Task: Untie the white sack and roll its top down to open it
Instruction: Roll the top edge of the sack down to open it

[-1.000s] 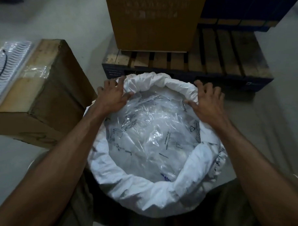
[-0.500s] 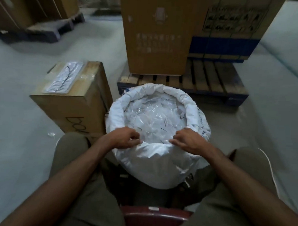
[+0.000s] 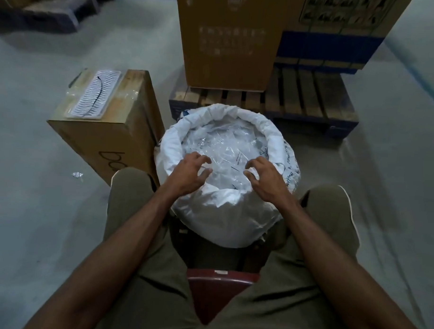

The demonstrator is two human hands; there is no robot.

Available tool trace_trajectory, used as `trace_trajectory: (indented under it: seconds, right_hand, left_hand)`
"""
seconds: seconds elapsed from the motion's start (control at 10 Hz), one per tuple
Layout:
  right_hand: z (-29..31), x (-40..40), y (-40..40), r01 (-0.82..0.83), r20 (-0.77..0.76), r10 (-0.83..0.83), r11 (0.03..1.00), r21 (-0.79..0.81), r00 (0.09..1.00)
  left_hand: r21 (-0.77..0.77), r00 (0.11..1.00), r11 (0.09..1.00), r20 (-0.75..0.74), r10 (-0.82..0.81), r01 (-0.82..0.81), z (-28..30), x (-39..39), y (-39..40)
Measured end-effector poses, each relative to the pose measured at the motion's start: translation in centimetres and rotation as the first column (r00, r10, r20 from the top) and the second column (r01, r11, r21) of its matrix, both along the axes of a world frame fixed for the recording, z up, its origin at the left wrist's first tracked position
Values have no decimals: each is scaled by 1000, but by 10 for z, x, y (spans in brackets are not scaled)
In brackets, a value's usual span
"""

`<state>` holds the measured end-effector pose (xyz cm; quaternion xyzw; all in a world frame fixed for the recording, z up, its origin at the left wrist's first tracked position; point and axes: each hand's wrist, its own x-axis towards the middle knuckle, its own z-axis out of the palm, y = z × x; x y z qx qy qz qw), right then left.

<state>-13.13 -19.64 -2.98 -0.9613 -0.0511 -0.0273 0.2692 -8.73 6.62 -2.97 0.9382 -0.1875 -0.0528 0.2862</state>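
The white sack (image 3: 223,221) stands on the floor between my knees, its top rolled down into a thick rim all round. Inside lies crinkled clear plastic (image 3: 226,150) with dark print. My left hand (image 3: 189,174) hovers over the near left part of the opening, fingers spread and curled, holding nothing. My right hand (image 3: 266,179) hovers over the near right part in the same way, fingertips just above the clear plastic. Neither hand grips the rim.
A cardboard box (image 3: 108,136) stands left of the sack with a white ribbed tray (image 3: 94,97) on top. Behind is a wooden pallet (image 3: 309,98) carrying a tall brown carton (image 3: 227,39). A red chair seat (image 3: 219,290) shows between my legs. Grey concrete floor surrounds everything.
Both hands moved from the far rim to the near rim, pressed it down, and have now let go and lifted, fingers spread. My head has pulled back from the sack.
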Motion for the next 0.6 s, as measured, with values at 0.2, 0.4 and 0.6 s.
trace_trajectory:
  seconds: [0.2, 0.4, 0.6]
  right_hand:
    - [-5, 50, 19, 64, 45, -66, 997, 30, 997]
    - [-4, 92, 19, 67, -2, -67, 998, -19, 998]
    - [45, 84, 11, 33, -272, -52, 997, -73, 961]
  left_hand:
    - [-177, 989, 975, -88, 120, -134, -17, 40, -34]
    - [-102, 997, 992, -31, 69, -72, -8, 69, -47]
    - [86, 977, 996, -209, 34, -17, 45, 75, -38]
